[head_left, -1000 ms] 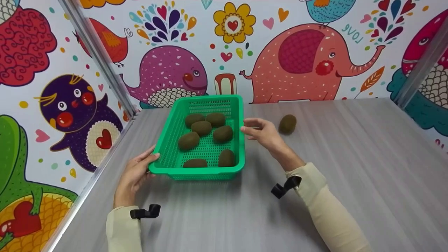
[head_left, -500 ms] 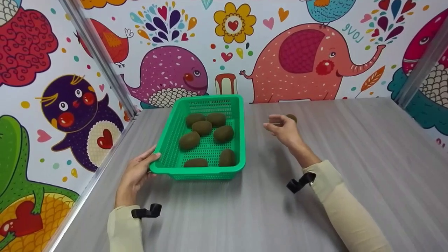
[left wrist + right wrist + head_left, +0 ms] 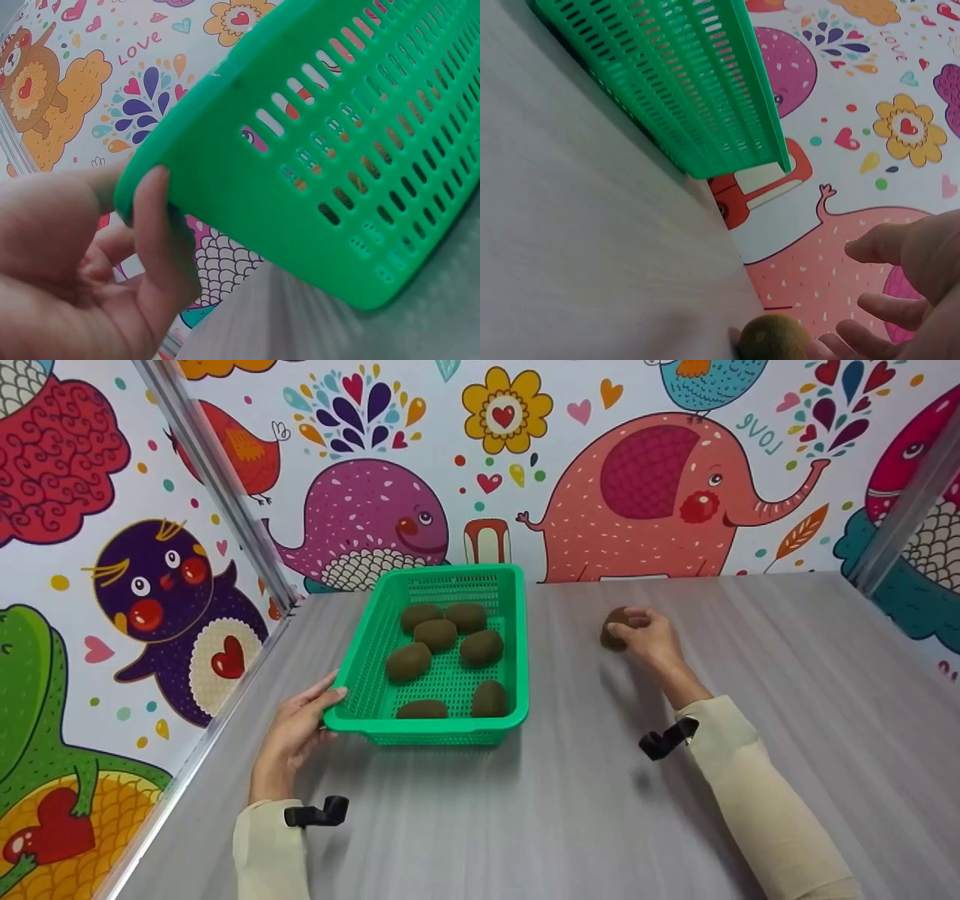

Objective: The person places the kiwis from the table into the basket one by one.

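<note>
A green plastic basket point(image 3: 517, 660) with slotted walls holds several brown kiwis point(image 3: 409, 661). My left hand point(image 3: 294, 735) grips the basket's near-left corner, and in the left wrist view the thumb point(image 3: 152, 199) lies over the rim point(image 3: 139, 176). Right of the basket, a single kiwi point(image 3: 610, 642) rests on the table, partly covered by my right hand point(image 3: 658, 645). The right wrist view shows this kiwi point(image 3: 774, 337) cut off at the bottom edge. There the right thumb point(image 3: 877, 244) stands apart from it, while fingertips point(image 3: 826, 346) reach its side.
The grey table point(image 3: 570, 810) runs back to a wall point(image 3: 559, 495) printed with cartoon animals. A second printed wall point(image 3: 45, 577) stands at the left, with a metal strip point(image 3: 217, 487) in the corner. Black wrist mounts point(image 3: 319, 812) stick out from both sleeves.
My right hand has left the basket's right rim and moved right to the lone kiwi. The left hand keeps its grip; basket and kiwis stay in place.
</note>
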A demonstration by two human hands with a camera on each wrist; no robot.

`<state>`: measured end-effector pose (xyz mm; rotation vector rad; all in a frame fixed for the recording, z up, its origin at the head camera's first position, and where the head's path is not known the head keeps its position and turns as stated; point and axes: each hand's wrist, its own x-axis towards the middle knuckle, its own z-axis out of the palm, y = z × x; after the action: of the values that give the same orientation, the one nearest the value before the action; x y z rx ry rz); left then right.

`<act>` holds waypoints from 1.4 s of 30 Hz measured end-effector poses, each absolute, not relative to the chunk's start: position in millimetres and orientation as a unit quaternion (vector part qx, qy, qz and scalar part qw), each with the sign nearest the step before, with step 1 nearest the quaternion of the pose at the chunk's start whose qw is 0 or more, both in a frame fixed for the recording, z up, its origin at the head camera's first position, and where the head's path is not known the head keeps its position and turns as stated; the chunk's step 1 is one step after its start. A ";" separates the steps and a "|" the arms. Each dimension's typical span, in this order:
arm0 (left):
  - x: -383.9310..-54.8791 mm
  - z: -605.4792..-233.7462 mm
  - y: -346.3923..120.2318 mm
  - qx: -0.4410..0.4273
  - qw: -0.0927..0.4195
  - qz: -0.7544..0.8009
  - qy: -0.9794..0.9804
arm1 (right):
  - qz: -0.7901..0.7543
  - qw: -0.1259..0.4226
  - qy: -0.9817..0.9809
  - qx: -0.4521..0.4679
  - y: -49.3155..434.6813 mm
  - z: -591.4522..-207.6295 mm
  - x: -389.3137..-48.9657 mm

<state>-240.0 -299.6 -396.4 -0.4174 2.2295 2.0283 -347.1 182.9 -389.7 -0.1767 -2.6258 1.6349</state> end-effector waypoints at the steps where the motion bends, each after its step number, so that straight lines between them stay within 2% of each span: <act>1: -240.0 -396.5 -299.6 -0.137 0.049 0.665 0.732 | 0.527 0.022 -0.847 -0.064 184.3 -390.6 -349.1; 7: -241.0 -397.1 -299.1 -0.137 0.048 0.671 0.727 | 0.531 0.024 -0.842 -0.092 189.3 -394.3 -359.8; 24: -240.2 -393.9 -297.8 -0.139 0.048 0.669 0.728 | 0.534 -0.016 -0.828 -0.168 191.2 -411.2 -381.8; 42: -238.0 -387.9 -297.8 -0.133 0.056 0.648 0.748 | 0.505 -0.027 -0.846 -0.166 186.3 -420.4 -389.9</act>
<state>-238.0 -297.8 -387.9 -0.4041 2.2702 1.9659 -389.9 186.3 -420.4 -0.5313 -2.7066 1.6152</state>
